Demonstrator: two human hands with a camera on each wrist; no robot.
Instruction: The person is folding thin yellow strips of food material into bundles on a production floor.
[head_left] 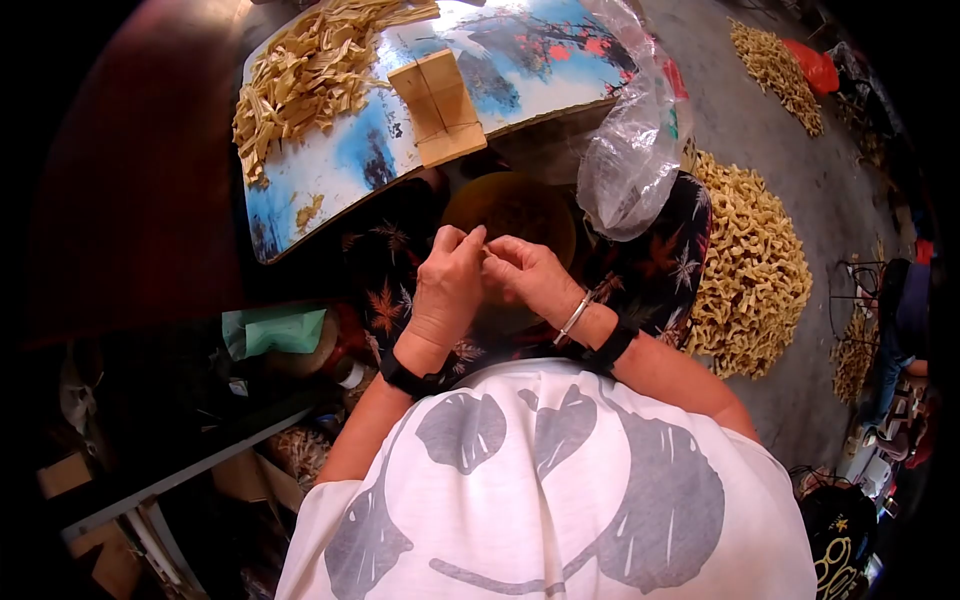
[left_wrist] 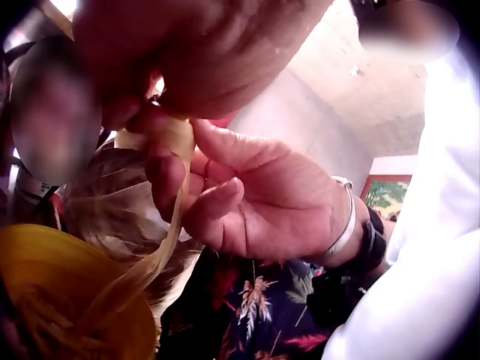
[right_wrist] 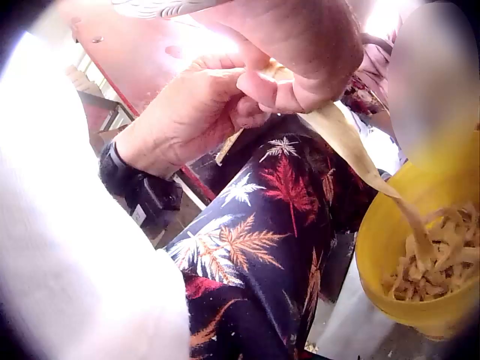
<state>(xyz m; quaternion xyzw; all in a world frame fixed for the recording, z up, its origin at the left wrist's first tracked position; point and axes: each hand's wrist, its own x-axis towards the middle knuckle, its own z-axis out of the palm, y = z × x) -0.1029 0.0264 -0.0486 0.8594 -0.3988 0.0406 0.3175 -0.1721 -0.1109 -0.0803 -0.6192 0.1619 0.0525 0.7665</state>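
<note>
Both hands meet above a yellow bucket point(right_wrist: 375, 247) at the lap. In the left wrist view a pale flat strip point(left_wrist: 169, 232) is pinched between the fingertips of the left hand point(left_wrist: 202, 52) and the right hand point(left_wrist: 262, 195). The strip's long end hangs down into the bucket, which holds similar curled strips point(right_wrist: 442, 255). From the head, the left hand point(head_left: 447, 285) and right hand point(head_left: 535, 285) touch at the fingertips; the strip is barely visible there. The fingers cover the part of the strip between them.
Ahead, a painted table point(head_left: 370, 150) bears a heap of pale strips point(head_left: 310, 75) and a wooden block stand point(head_left: 437, 105). A clear plastic bag point(head_left: 630, 160) hangs off its right side. Knotted pieces point(head_left: 750, 270) lie piled on the floor at right, with another pile point(head_left: 775, 75) beyond.
</note>
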